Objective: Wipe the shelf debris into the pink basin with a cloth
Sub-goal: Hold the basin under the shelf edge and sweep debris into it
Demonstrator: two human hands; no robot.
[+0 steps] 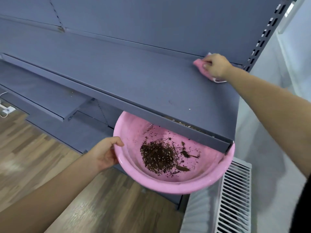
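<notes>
My left hand point(106, 153) grips the left rim of the pink basin point(133, 178) and holds it under the front lip of the grey metal shelf point(143, 78). A pile of dark brown debris point(157, 155) lies in the basin. A thin line of debris point(186, 124) sits along the shelf's front edge, and a few specks point(189, 109) lie just behind it. My right hand point(216, 65) presses a pink cloth point(200, 64) flat on the shelf at its back right corner, close to the back panel.
A slotted upright post point(262, 39) stands at the shelf's right end. Lower grey shelves point(43, 96) run to the left. A white slatted radiator grille point(234, 195) sits below the basin on the right. The wooden floor point(25, 148) has a white cable point(7, 109).
</notes>
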